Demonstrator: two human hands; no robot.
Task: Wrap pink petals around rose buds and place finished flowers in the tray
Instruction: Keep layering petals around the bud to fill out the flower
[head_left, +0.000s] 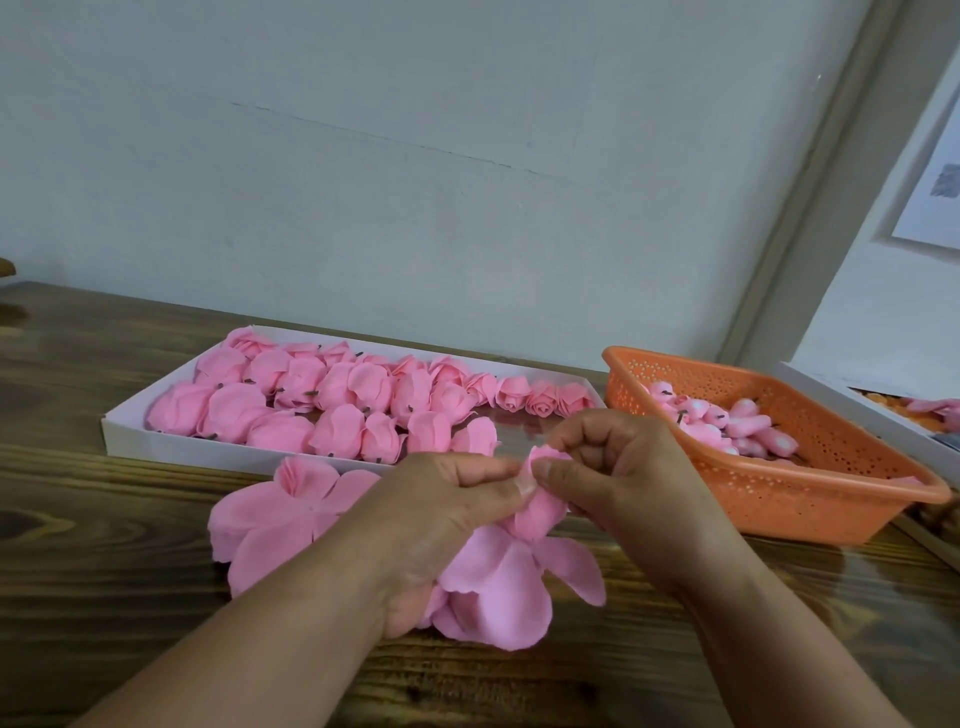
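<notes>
My left hand and my right hand meet over the wooden table, both pinching a pink rose bud with a petal folded up around it. More pink petals of the same piece hang spread below my hands. A second flat petal piece lies on the table to the left. Behind it the white tray holds several finished pink flowers. The orange basket at the right holds several bare buds.
A second white tray with pink and orange pieces sits at the far right edge. The table runs up to a pale wall behind the trays.
</notes>
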